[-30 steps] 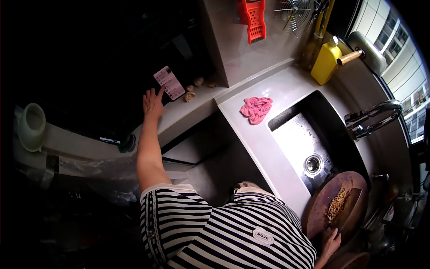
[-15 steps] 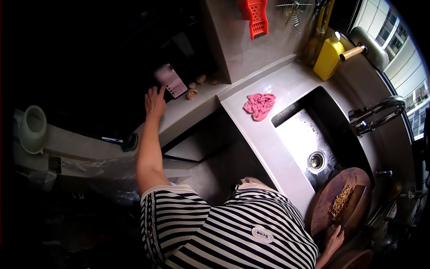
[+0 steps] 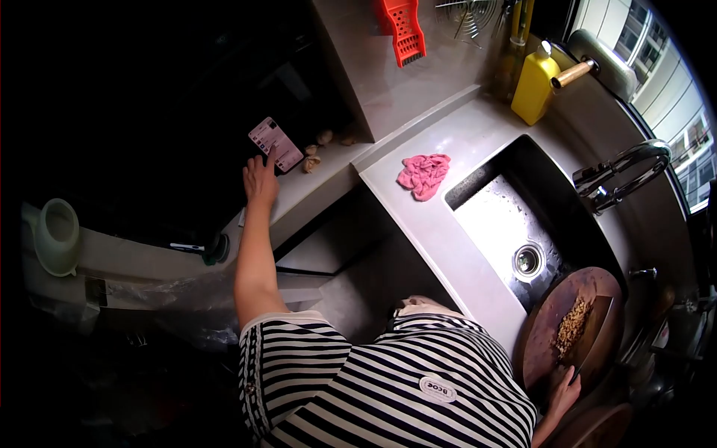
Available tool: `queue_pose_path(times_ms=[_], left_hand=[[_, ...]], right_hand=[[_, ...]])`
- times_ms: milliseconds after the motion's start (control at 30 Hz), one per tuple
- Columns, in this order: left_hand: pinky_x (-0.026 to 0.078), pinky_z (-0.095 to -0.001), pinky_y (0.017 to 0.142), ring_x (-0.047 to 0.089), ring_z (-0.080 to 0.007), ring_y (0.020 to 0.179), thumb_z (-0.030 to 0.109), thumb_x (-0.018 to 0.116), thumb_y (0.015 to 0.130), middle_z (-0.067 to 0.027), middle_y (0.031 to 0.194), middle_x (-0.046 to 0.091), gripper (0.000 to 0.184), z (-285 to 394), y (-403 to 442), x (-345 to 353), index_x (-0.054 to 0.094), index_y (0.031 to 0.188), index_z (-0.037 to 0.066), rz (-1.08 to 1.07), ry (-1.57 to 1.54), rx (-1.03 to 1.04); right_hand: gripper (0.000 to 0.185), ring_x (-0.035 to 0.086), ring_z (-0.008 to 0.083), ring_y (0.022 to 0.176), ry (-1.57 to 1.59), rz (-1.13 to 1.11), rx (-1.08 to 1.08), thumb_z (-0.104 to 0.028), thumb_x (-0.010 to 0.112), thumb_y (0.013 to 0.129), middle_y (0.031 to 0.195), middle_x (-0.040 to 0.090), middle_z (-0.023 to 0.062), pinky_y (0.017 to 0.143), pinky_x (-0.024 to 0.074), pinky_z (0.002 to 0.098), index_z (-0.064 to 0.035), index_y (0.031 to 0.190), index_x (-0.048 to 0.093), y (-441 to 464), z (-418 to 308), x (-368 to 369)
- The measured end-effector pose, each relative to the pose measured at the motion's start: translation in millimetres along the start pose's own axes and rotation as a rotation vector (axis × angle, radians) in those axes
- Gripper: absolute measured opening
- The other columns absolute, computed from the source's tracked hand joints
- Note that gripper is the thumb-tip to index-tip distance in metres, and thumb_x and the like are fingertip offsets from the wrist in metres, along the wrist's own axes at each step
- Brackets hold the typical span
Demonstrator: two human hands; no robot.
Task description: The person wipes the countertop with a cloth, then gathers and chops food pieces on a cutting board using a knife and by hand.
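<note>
My left hand (image 3: 260, 183) reaches to the far counter, its index finger extended onto the lit screen of a phone (image 3: 276, 145). The other fingers are loosely spread near the phone's lower edge; nothing is held. Beside the phone lie several garlic pieces (image 3: 311, 163). At the lower right, my right hand (image 3: 564, 392) is closed around the handle of a kitchen knife (image 3: 596, 332). Its blade lies along a round wooden cutting board (image 3: 539, 321), next to a pile of finely chopped light-brown food (image 3: 573, 326).
The cutting board overlaps the near end of the sink (image 3: 489, 224). A faucet (image 3: 620, 175), a yellow bottle (image 3: 535, 86) and a pink cloth (image 3: 424, 177) are around it. A red grater (image 3: 405, 33) hangs on the wall. A pale green container (image 3: 57, 235) stands far left.
My left index finger has moved up onto the phone's screen, where a different display shows. My right hand remains on the knife, and the view has shifted slightly.
</note>
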State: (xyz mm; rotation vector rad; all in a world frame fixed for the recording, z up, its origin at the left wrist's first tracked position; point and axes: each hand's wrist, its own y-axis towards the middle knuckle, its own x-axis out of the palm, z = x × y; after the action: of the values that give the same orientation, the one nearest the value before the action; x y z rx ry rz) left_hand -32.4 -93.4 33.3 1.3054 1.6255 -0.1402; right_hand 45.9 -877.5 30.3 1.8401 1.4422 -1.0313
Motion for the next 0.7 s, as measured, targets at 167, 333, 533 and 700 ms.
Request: queue_pose_path(times_ms=[167,333,533,700], left_hand=[[0.040,-0.0417,0.082,0.048,-0.0299,0.096,0.008,0.063,0.069,-0.0125,0.101,0.053,0.059,63,-9,-18,0.050,0.126,0.010,0.112,-0.368,0.109],[0.042,-0.0427,0.081,0.050,-0.0314,0.095,0.010,0.061,0.072,-0.0107,0.098,0.055,0.043,114,-7,-40,0.058,0.114,0.004,0.181,-0.561,0.094],[0.043,-0.0378,0.083,0.053,-0.0305,0.093,0.009,0.064,0.074,-0.0130,0.099,0.056,0.038,263,-22,-126,0.058,0.111,0.003,0.157,-1.128,0.348],[0.042,-0.0386,0.083,0.052,-0.0291,0.097,0.012,0.065,0.075,-0.0119,0.103,0.055,0.032,401,-53,-187,0.061,0.106,0.004,0.028,-1.452,0.576]], right_hand=[[0.046,0.058,0.0357,0.072,0.029,-0.002,0.022,-0.037,0.049,0.095,0.082,0.062,0.0226,0.068,0.0445,0.0410,0.0082,0.098,0.058,-2,-3,1],[0.045,0.058,0.0337,0.071,0.096,-0.028,0.007,-0.037,0.049,0.095,0.081,0.062,0.0222,0.067,0.0443,0.0406,0.0072,0.098,0.058,0,5,1],[0.042,0.058,0.0317,0.070,0.095,-0.029,0.042,-0.034,0.049,0.095,0.079,0.062,0.0202,0.067,0.0449,0.0386,0.0070,0.095,0.058,1,2,0],[0.033,0.053,0.0437,0.063,0.023,0.108,0.045,-0.031,0.055,0.092,0.067,0.055,0.0243,0.055,0.0409,0.0450,0.0004,0.082,0.057,-4,-13,-17]])
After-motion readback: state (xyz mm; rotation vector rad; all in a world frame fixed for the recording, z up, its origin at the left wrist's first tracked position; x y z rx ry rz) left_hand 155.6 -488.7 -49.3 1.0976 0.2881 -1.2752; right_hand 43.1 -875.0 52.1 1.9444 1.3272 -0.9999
